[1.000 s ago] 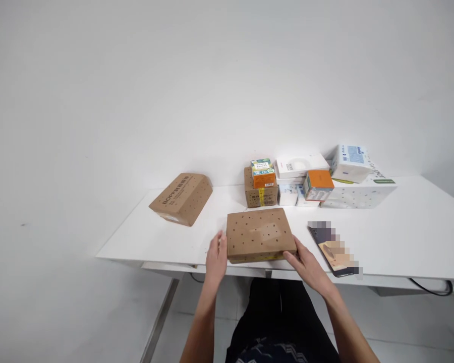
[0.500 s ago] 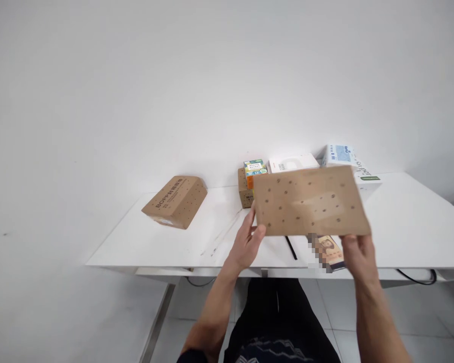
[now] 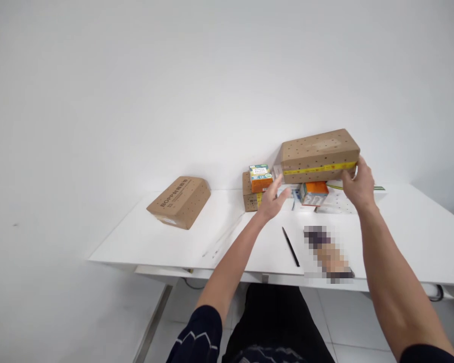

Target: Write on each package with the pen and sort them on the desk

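Observation:
A long brown cardboard box (image 3: pixel 318 154) with small dark marks and a yellow tape strip sits high over the boxes at the back right. My right hand (image 3: pixel 359 184) grips its lower right corner. Just below its left end is my left hand (image 3: pixel 274 201), fingers apart, holding nothing. Beneath the long box show an orange-topped small box (image 3: pixel 315 193) and white boxes (image 3: pixel 336 201), partly covered. Left of them, a small green and orange box (image 3: pixel 261 177) rests on another brown box (image 3: pixel 249 194), which my left hand partly hides.
A brown carton with printed lettering (image 3: pixel 179 201) lies on the left of the white table (image 3: pixel 136 242). Near the front edge are a black pen (image 3: pixel 290 247) and a pixelated flat item (image 3: pixel 327 254). The white wall (image 3: pixel 212 91) stands directly behind.
The long brown box has moved away from me, up toward the wall, and its taped side now shows. My left hand has come off it; my right hand still holds it.

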